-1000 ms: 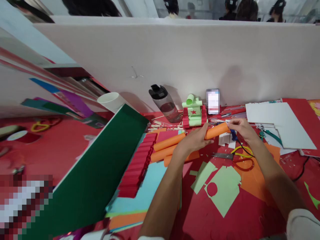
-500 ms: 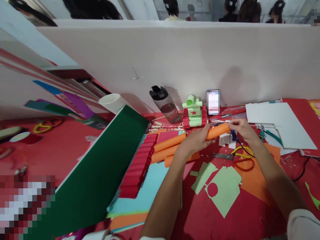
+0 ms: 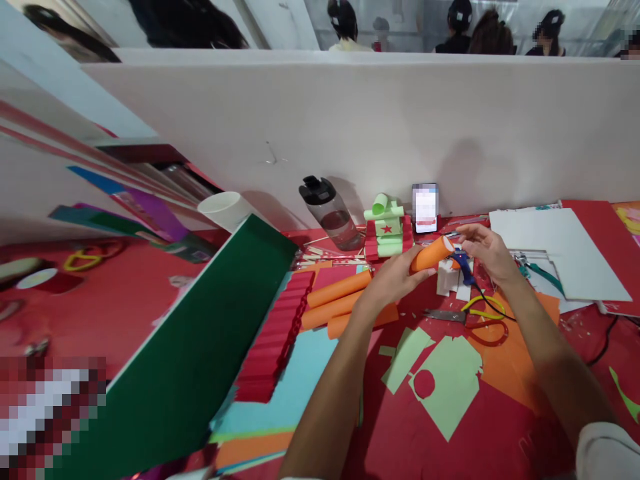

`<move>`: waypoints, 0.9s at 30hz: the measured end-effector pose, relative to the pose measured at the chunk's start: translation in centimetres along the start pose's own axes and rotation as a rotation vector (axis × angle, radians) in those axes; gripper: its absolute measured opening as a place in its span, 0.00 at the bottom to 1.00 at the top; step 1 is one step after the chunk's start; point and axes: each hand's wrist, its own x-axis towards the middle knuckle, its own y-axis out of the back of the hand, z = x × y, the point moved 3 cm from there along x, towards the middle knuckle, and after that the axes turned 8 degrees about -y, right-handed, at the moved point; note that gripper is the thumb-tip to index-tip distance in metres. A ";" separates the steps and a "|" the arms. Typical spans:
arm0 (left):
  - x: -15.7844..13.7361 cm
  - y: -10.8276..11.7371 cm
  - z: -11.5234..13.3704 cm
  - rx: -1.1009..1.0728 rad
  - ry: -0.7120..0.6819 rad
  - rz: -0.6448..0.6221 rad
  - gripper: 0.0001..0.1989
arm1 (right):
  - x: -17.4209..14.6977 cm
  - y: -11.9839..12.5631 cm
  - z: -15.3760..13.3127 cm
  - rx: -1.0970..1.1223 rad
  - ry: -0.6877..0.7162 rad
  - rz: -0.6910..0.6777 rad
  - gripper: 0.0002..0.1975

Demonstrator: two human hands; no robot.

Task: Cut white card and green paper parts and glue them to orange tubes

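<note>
In my left hand (image 3: 393,280) is a rolled orange paper tube (image 3: 431,256), its right end pointing up to the right. My right hand (image 3: 487,250) is just off that end, thumb and fingers apart, with nothing visible in it. A blue tool with a black cord, which looks like a glue gun (image 3: 465,267), lies below my right hand. More orange paper tubes (image 3: 337,288) lie left of my left wrist. Behind my left hand stands a green and red paper model (image 3: 389,230) with a red star.
Scissors (image 3: 445,315) lie open-handled beside cut green paper (image 3: 450,387). A dark green board (image 3: 200,347) leans at left near folded red paper (image 3: 275,340). A bottle (image 3: 333,213), a phone (image 3: 425,208) and a white board (image 3: 560,247) line the back partition.
My right hand has let go of the tube's right end and its fingers have spread. The tube in my left hand now tilts more steeply, showing its end.
</note>
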 end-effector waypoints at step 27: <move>0.8 -2.2 0.5 -0.422 -0.091 -0.089 0.24 | -0.9 -2.2 -0.6 -0.139 0.021 0.056 0.20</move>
